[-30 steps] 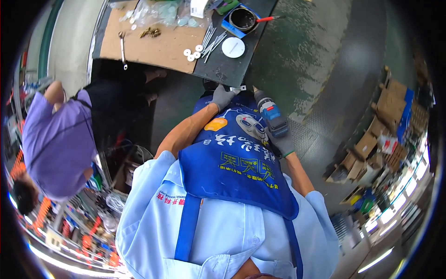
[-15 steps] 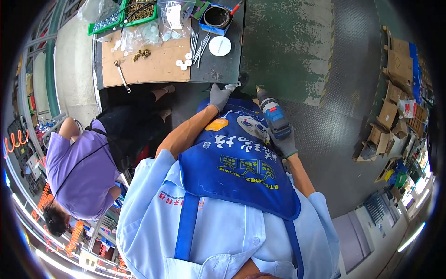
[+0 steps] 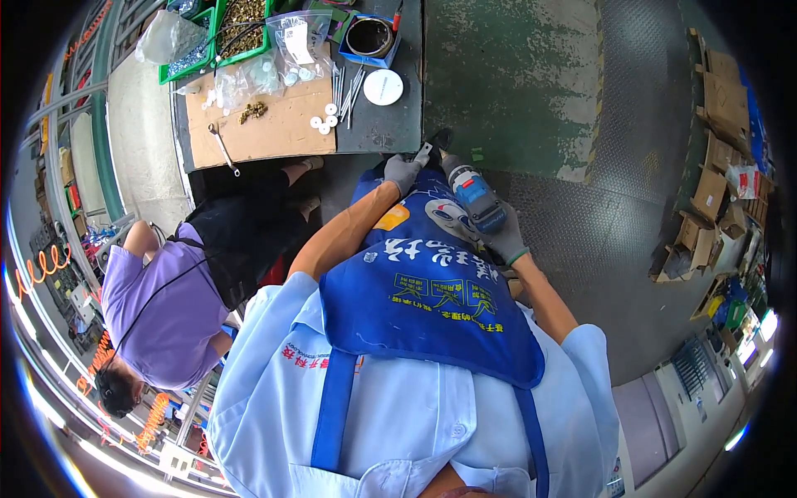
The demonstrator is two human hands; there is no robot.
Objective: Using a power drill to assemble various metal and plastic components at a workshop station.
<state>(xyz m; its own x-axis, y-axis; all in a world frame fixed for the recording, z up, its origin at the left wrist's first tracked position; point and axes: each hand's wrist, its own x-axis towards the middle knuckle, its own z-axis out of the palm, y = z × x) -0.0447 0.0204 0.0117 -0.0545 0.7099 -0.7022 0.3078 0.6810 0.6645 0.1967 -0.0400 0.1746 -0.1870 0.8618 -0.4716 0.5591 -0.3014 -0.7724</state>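
In my gloved right hand [image 3: 508, 238] is a blue and black cordless drill [image 3: 476, 197], its chuck end tilted toward the work table. My gloved left hand [image 3: 402, 173], just below the table's front edge, grips a small flat metal piece [image 3: 424, 153] with what looks like a hole in it. The drill's front end is close beside that piece; whether they touch I cannot tell. A blue apron [image 3: 407, 274] covers my lap beneath both hands.
On the work table [image 3: 390, 124] lie a wrench [image 3: 223, 151], brass fittings [image 3: 253, 111], white discs [image 3: 324, 124], metal rods [image 3: 352, 98] and a round white lid [image 3: 383, 87]. Green bins [image 3: 184, 65] stand behind. A person in purple [image 3: 166, 311] sits at left; cardboard boxes [image 3: 721, 108] line the right.
The drill has swung left and toward the metal piece in my left hand. My left hand has shifted slightly right, the piece now angled upward. The view has shifted a little.
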